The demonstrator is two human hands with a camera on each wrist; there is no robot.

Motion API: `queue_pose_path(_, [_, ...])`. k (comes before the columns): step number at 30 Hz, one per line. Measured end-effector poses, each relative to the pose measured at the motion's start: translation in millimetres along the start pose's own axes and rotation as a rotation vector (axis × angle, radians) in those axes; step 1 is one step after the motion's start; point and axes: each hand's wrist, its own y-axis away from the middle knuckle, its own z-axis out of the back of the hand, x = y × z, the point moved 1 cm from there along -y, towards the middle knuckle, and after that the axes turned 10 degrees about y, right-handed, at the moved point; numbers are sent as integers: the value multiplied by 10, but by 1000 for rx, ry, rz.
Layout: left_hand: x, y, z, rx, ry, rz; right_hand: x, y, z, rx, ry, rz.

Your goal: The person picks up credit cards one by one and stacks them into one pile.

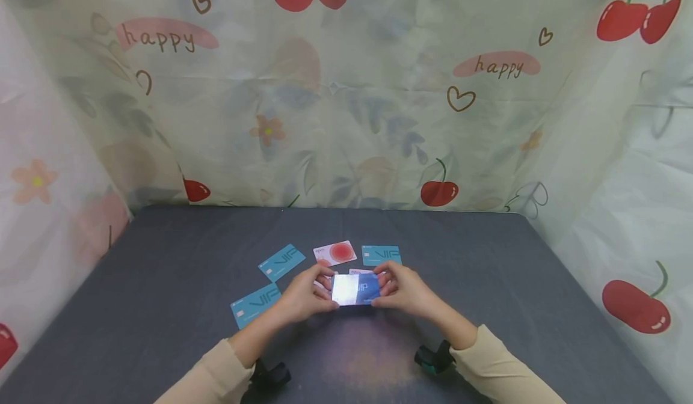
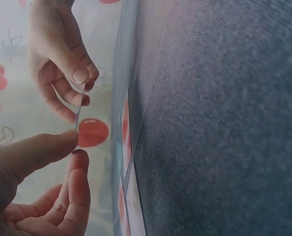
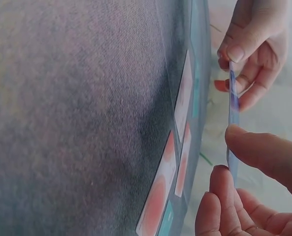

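Observation:
A shiny blue card marked VIP is held up over the dark table, glare whitening its left half. My left hand pinches its left edge between thumb and fingers. At the opposite edge, my right hand grips it the same way. Both wrist views show the card nearly edge-on, raised off the cloth. Just behind it lies a pink-and-white card with a red circle. Another pale card is mostly hidden by the held one.
Teal VIP cards lie about: one beyond my left hand, another near my left forearm, a third beyond my right hand. Dark cloth covers the table. A printed curtain encloses the back and sides. Black mounts sit under both wrists.

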Motion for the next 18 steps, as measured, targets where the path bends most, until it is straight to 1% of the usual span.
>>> queue_pose_path(6, [16, 31, 42, -2, 1, 25, 11, -15, -38, 3, 10, 30])
queue_pose_path(13, [19, 83, 115, 16, 3, 16, 59, -21, -68, 19, -8, 47])
queue_pose_path(18, [44, 111, 151, 26, 14, 44, 87, -17, -97, 21, -12, 50])
